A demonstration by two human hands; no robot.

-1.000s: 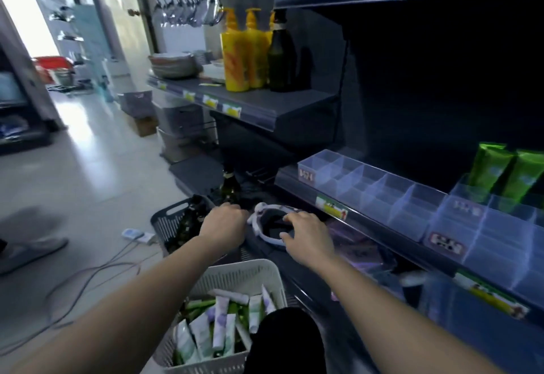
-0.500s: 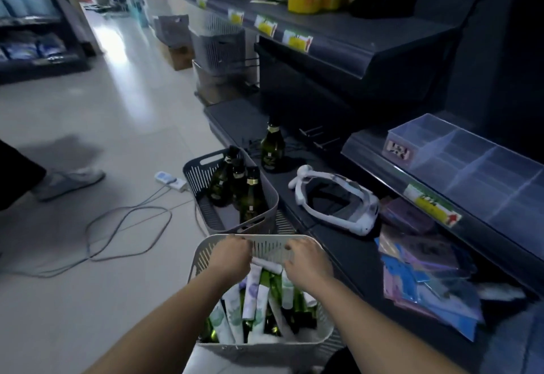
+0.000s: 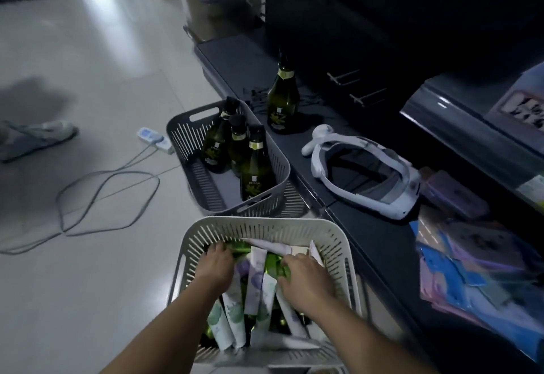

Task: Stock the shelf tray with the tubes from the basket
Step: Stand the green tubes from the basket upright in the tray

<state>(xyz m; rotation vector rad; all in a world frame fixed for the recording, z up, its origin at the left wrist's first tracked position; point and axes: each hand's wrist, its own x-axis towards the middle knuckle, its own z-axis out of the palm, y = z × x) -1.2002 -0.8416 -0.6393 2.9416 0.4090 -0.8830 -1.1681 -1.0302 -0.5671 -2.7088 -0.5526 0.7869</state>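
A white slotted basket (image 3: 265, 226) stands on the floor at the bottom centre. It holds several tubes, white-and-purple tubes (image 3: 256, 282) and green ones. Both my hands are inside it. My left hand (image 3: 216, 266) curls its fingers over a green tube (image 3: 240, 246) at the basket's far left. My right hand (image 3: 307, 281) pinches another green tube (image 3: 278, 269) near the middle. Only a corner of the clear shelf tray (image 3: 527, 85) shows at the right edge, above and to the right of both hands.
A grey basket (image 3: 191, 150) with three dark bottles sits just beyond the white one. One more bottle (image 3: 283, 100) and a white headset (image 3: 365, 173) lie on the low dark shelf. Blue and purple packets (image 3: 471, 270) lie at right. A power strip (image 3: 154, 139) with cable and a person's shoe (image 3: 38, 138) are on the floor at left.
The view has tilted down from the shelves to the floor. Both hands have dropped from beside the headset into the white basket and closed on green tubes.
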